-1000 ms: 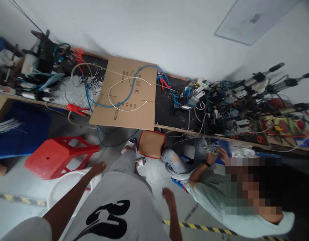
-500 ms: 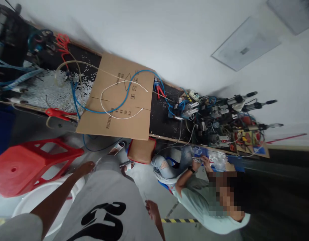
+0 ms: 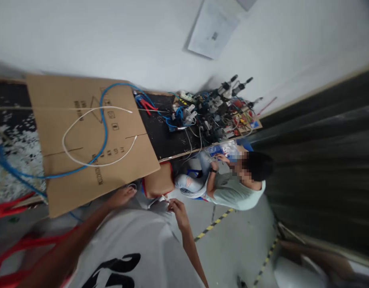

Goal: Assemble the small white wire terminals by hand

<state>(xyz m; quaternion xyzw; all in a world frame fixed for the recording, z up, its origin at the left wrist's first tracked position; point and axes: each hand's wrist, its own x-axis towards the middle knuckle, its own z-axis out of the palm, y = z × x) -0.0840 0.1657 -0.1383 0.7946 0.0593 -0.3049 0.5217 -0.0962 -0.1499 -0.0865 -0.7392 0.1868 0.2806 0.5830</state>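
My left hand [image 3: 123, 197] hovers by the front edge of the cardboard sheet [image 3: 64, 196], its fingers curled together; whether anything lies in them is too blurred to make out. My right hand [image 3: 178, 211] is closed in a pinch in front of my shirt, close to the brown-topped stool [image 3: 158, 181]. Something small and whitish shows at its fingertips, too unclear to name. On the cardboard lies a white cable [image 3: 63, 140] bent into an open loop. A blue hose [image 3: 105, 132] winds across the same sheet and passes the cable.
Red-handled pliers [image 3: 148, 107] and a cluster of small machines [image 3: 214, 106] sit along the bench. A co-worker in a light shirt [image 3: 238, 192] is seated at the right, hands by the bench edge. A red stool [image 3: 19, 250] stands at lower left. Striped tape [image 3: 214, 225] marks the floor.
The view has turned right, so the bench and cardboard appear further left. Both hands have risen from beside my body to in front of it, nearer the bench and each other.
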